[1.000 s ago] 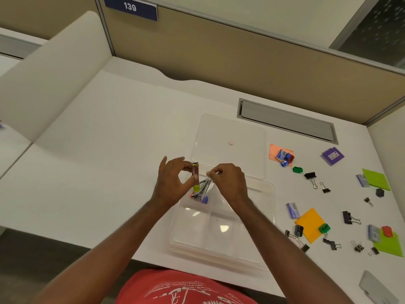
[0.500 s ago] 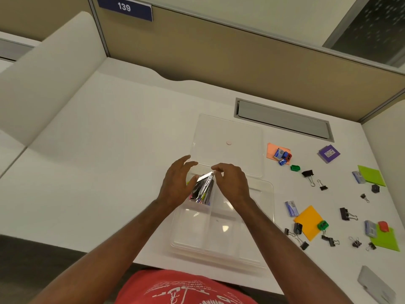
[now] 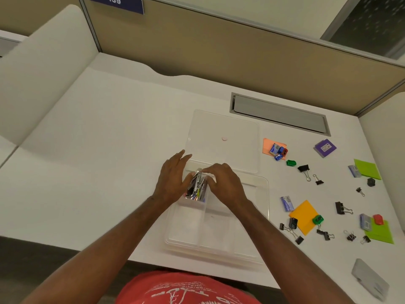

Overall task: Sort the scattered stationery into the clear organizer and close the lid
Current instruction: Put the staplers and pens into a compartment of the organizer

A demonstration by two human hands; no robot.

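White number "139" on a dark blue nameplate (image 3: 115,3), fixed to the partition wall at the upper left, partly cut by the frame edge. White print on the red shirt (image 3: 186,290) at the bottom, too distorted to read. Small labels on the purple pad (image 3: 325,148) and blue boxes (image 3: 276,149), too small to read.

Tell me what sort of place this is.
Most likely an office cubicle: a white desk walled by tan partition panels, a numbered blue sign reading 139 on the partition, and a cable hatch set into the desktop.
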